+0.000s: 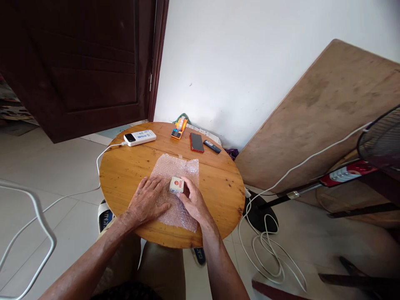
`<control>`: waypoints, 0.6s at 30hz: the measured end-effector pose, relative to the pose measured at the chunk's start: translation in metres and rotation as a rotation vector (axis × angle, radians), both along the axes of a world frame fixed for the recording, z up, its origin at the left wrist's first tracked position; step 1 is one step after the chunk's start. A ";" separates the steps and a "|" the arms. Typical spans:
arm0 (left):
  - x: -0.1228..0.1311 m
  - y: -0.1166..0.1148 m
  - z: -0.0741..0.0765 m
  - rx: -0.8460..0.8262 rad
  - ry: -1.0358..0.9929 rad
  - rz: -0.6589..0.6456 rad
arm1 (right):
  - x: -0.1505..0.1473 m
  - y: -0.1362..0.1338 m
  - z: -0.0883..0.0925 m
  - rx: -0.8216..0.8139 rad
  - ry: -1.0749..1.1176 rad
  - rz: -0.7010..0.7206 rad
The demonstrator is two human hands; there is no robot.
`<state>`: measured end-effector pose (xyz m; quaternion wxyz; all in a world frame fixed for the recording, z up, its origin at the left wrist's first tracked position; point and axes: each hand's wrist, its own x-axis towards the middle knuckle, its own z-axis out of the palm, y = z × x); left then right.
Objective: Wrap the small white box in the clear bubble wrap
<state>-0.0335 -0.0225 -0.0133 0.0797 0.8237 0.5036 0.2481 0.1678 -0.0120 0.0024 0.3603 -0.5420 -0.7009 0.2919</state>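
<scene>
A sheet of bubble wrap [179, 168] lies on the round wooden table [131, 166]. On it stands a small white box with a red mark [176, 185]. My left hand [146, 202] lies flat on the wrap's left part, fingers spread and open. My right hand [193, 202] rests on the wrap just right of the small box, its fingers against the box's side and closed round it.
At the table's far side lie a white power bank [139, 137] with a white cable [103, 156], an orange tape dispenser [179, 127], a red phone [196, 142] and a dark remote [212, 146]. A wooden board [318, 116] leans right; a fan [379, 141] and cables [271, 250] occupy the floor.
</scene>
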 end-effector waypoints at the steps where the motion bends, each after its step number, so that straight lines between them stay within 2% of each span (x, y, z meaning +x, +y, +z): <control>1: 0.000 0.000 0.000 -0.005 0.005 0.001 | 0.000 0.000 0.000 -0.004 -0.002 -0.002; 18: 0.000 0.001 0.001 -0.006 -0.012 -0.009 | 0.000 0.001 -0.003 -0.009 0.027 0.010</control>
